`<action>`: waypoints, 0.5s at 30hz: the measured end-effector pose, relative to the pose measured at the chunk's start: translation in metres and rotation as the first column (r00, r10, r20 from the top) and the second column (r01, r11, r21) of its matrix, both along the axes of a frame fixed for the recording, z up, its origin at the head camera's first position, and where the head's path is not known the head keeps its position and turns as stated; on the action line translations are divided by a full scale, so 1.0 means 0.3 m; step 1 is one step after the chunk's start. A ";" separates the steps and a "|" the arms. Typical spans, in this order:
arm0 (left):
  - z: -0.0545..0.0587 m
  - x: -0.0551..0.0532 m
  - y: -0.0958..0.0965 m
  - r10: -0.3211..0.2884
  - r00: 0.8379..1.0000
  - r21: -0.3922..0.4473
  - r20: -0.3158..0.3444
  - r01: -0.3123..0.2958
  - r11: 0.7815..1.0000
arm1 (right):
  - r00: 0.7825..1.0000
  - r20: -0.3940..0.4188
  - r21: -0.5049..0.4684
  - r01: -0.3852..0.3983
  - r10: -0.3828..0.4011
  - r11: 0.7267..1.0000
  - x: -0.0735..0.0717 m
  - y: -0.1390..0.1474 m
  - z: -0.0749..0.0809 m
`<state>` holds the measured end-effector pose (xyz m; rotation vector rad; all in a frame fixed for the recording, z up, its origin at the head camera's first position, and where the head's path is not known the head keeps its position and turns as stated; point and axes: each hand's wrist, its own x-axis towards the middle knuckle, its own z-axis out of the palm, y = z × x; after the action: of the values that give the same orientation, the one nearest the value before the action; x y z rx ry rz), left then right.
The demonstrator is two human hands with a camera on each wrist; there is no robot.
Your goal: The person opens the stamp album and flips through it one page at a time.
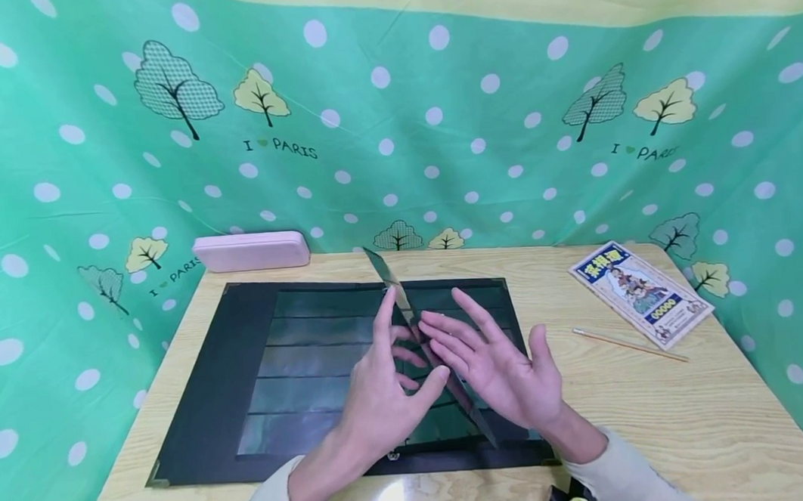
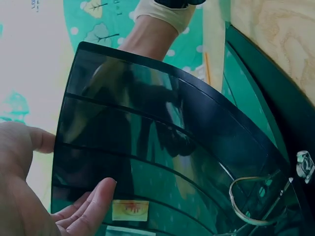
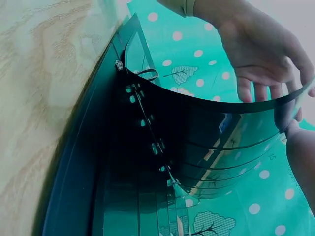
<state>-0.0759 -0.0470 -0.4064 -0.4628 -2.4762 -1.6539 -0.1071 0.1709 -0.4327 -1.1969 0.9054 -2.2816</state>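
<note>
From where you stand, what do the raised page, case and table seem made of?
Raised page: probably plastic, glossy; it bends, showing reflections. Case: perhaps plastic or leatherette, satin; smooth, rounded shell. Table: wood or laminate, smooth; pale grain and glare show.

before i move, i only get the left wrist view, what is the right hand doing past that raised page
Observer: In the head view, the right hand has its fingers extended toward the raised page, with its thumb held apart from them.
Operator: anything behind the album
Observer: Yes, the head view shows a pink case beyond the far left corner of the album, near the dotted curtain.
Operator: is the album's left side flat
Observer: Yes, its left cover lies flat on the table, with a banded page beside the bare dark strip.
</note>
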 end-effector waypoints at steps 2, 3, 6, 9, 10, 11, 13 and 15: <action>0.000 0.005 -0.011 -0.005 1.000 -0.007 0.002 0.005 1.000 | 1.000 0.013 0.004 0.011 -0.011 1.000 -0.004 0.002 -0.004; 0.000 0.007 -0.017 -0.006 1.000 -0.012 -0.003 0.006 1.000 | 1.000 0.016 0.007 0.020 -0.020 1.000 -0.006 0.002 -0.006; 0.005 0.012 -0.042 0.008 1.000 -0.029 -0.029 -0.009 1.000 | 0.998 0.013 0.016 0.056 -0.056 0.998 -0.017 0.007 -0.012; 0.013 0.015 -0.075 0.036 0.998 -0.049 -0.060 -0.039 0.998 | 0.995 0.009 0.021 0.100 -0.100 0.995 -0.031 0.015 -0.016; 0.016 0.014 -0.087 0.046 0.997 -0.057 -0.067 -0.050 0.997 | 0.994 0.009 0.020 0.112 -0.112 0.993 -0.035 0.019 -0.017; 0.019 0.014 -0.100 0.055 0.996 -0.062 -0.072 -0.059 0.996 | 0.992 0.009 0.017 0.123 -0.123 0.992 -0.039 0.024 -0.018; 0.024 0.013 -0.127 0.076 0.994 -0.079 -0.082 -0.083 0.993 | 0.989 -0.001 0.017 0.146 -0.146 0.989 -0.045 0.031 -0.017; 0.030 0.011 -0.155 0.102 0.990 -0.096 -0.100 -0.112 0.989 | 0.987 -0.013 0.017 0.163 -0.163 0.986 -0.051 0.036 -0.014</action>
<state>-0.0726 -0.0936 -0.3973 -0.4017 -2.4772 -1.4384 -0.1224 0.1818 -0.4369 -1.1675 1.0619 -2.3896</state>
